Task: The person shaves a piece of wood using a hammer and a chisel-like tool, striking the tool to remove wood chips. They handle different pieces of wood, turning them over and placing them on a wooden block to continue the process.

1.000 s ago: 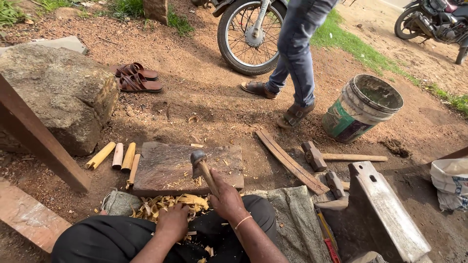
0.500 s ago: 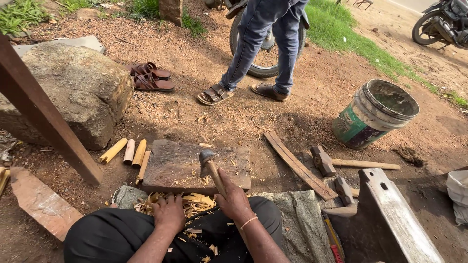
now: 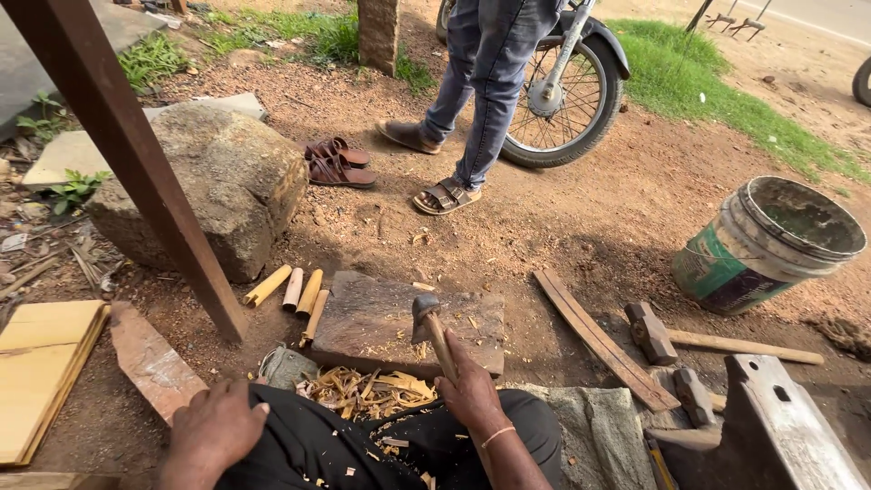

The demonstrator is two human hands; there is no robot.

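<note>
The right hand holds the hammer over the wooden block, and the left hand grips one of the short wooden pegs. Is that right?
Not quite. In the head view the left hand holds nothing; it rests on the knee. The pegs lie untouched beside the wooden block. The right hand does hold the hammer over it.

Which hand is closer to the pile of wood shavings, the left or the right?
Right. The right hand grips the hammer just beside the shavings. The left hand rests on the knee, farther off to their left.
</note>
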